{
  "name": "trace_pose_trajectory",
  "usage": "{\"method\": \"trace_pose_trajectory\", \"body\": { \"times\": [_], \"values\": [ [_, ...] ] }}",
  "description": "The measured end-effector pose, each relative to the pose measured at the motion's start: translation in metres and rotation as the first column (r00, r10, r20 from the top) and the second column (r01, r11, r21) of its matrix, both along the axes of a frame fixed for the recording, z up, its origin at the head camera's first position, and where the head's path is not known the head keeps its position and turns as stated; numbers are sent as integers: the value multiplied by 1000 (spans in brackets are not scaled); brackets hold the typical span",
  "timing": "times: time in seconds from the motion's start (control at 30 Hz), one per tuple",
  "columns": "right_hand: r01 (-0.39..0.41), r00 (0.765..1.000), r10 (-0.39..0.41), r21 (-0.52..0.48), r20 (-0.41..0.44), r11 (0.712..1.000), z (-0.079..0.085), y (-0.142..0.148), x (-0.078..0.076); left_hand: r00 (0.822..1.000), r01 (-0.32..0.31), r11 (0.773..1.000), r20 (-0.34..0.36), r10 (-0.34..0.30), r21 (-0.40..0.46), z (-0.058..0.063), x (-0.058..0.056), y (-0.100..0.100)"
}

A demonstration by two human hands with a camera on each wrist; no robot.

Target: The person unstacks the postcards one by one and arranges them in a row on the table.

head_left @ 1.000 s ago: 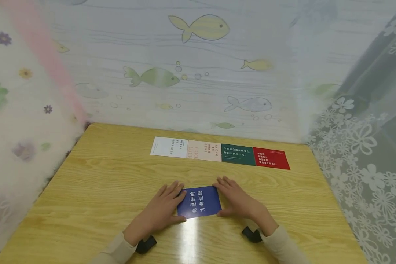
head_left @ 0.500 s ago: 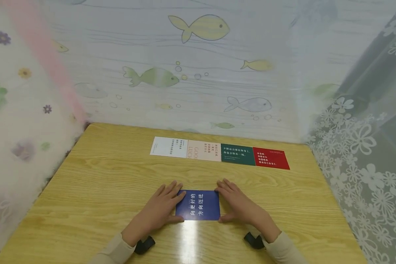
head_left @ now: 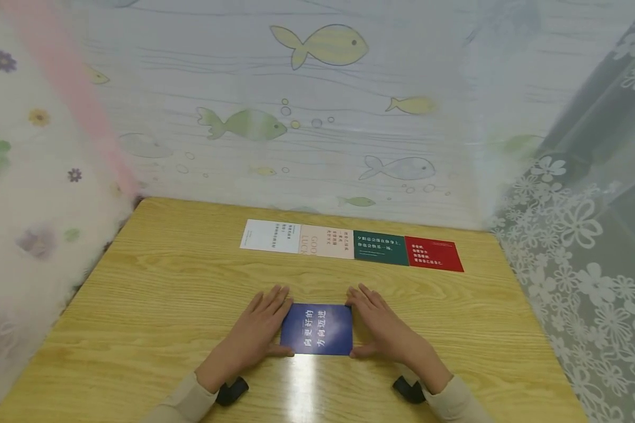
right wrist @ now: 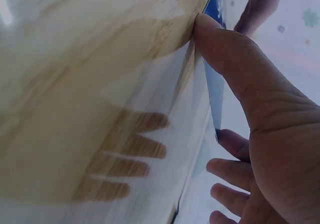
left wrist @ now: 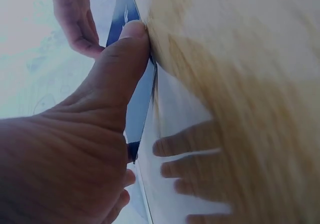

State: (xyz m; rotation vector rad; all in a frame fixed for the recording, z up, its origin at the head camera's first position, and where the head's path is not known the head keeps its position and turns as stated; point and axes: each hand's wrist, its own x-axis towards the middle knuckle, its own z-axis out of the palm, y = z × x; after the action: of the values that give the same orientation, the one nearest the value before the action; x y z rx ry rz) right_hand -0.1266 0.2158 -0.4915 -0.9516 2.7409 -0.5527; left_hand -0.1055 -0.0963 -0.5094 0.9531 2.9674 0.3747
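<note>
A blue postcard (head_left: 317,329) with white vertical lettering lies near the middle of the wooden table, its long side left to right. My left hand (head_left: 256,329) is at its left end, thumb by the near corner and index finger by the far one. Mirroring it, my right hand (head_left: 383,329) touches the right end with thumb and index finger at the corners. Fingers of both hands look mostly straight. Each wrist view shows the thumb against the postcard's edge, low over the tabletop; whether the postcard lies wholly flat, I cannot tell.
Farther back lies a touching row of postcards: white (head_left: 270,235), pink (head_left: 327,241), green (head_left: 381,247) and red (head_left: 434,254). Behind the table (head_left: 153,294) hangs a fish-patterned curtain (head_left: 317,117). Lace fabric (head_left: 587,282) borders the right side.
The blue postcard has turned slightly to lie straight and has come a little nearer. My left fingers have drawn back from its face toward its left edge.
</note>
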Motion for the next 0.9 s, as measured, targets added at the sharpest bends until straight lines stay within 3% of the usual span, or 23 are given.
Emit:
{"method": "trace_pose_trajectory", "body": {
  "times": [0.23,0.6,0.9],
  "values": [
    [3,1000,-3,31,-13,1000,-3,2,2,1000,-13,1000,-2,13,5,-1,-1,2],
    [-37,998,39,50,-47,998,-1,-4,-2,985,-25,996,-172,9,-90,-5,1,7],
    [-53,998,55,41,-34,998,-1,-6,-6,981,11,994,-192,-32,-110,-5,5,8]
  ]
}}
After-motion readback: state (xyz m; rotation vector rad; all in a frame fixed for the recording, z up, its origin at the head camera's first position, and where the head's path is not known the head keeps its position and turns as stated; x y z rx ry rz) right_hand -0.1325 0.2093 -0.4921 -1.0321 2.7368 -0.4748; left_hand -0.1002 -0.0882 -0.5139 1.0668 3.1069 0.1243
